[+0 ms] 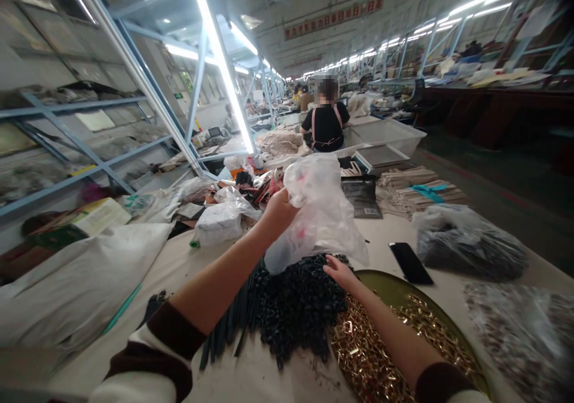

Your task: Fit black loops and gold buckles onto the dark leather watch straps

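Note:
My left hand (283, 207) is closed on a crumpled white plastic bag (329, 205), which hangs above the table. Below the bag lies a heap of black strap pieces (296, 307), their long ends pointing toward me on the left. At the heap's upper right edge is my right hand (341, 272), its fingers apart and close to the black pieces; no object shows in it. Under my right forearm stands a round tray (448, 319) filled with small gold metal buckles (359, 337).
A black phone (410, 262) lies right of the tray. Bagged dark parts (469, 241) and another clear bag (520, 331) line the right side. White cloth (81, 277) covers the left. Ahead, a person in black (326, 125) sits beyond bundled strips (426, 191).

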{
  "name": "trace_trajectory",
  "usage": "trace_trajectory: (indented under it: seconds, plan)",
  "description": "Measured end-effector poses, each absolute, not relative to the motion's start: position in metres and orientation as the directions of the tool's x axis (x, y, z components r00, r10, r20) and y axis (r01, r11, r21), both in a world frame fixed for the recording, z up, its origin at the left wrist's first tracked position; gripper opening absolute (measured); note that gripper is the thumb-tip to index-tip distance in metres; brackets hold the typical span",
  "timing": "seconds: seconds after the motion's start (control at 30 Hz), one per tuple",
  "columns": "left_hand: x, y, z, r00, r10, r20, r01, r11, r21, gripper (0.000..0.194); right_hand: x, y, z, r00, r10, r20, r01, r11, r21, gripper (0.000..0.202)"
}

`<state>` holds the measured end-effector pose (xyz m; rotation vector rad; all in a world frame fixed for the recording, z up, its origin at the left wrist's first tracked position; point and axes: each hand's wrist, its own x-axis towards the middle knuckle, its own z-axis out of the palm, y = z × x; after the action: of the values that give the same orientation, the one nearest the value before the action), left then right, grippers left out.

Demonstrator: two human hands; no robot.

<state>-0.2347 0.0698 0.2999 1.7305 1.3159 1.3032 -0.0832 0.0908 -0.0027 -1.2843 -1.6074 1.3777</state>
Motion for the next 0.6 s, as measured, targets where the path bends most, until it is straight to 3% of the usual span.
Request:
trace_trajectory:
  seconds: [0.17, 0.37, 0.6]
  plan:
    - [-0.24, 0.071, 0.317, -0.029, 0.918, 0.395, 0.416, -0.348, 0.84, 0.033, -0.092, 0.078, 0.004, -0.337, 0.934, -0.115, 0.268, -0.022, -0.963, 0.053]
    - [-0.244, 0.064, 0.347, -0.097, 0.896, 0.433, 0.458, -0.346, 0.819, 0.033, -0.095, 0.068, 0.013, -0.335, 0.935, -0.119, 0.284, -0.02, -0.959, 0.053]
    - [-0.251, 0.055, 0.378, -0.206, 0.905, 0.371, 0.333, -0.292, 0.897, 0.036, -0.104, 0.049, 0.023, -0.369, 0.921, -0.122, 0.209, -0.046, -0.977, 0.047]
